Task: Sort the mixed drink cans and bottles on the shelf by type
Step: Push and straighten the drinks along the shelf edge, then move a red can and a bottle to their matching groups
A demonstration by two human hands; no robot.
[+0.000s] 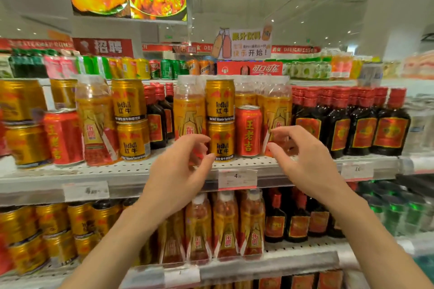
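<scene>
Both forearms reach toward the middle shelf (246,162). Left hand (180,171) is part-curled with fingers spread, just in front of a yellow-labelled bottle (189,110), gripping nothing. Right hand (305,159) is likewise open and empty, near a red Wanglaoji can (248,130). Sorting looks barely begun: 2 stacked gold Red Bull cans (220,119) stand between bottles, with the red can beside them. Dark red-capped bottles (352,122) at right already sit grouped. Mixed cans remain at left.
</scene>
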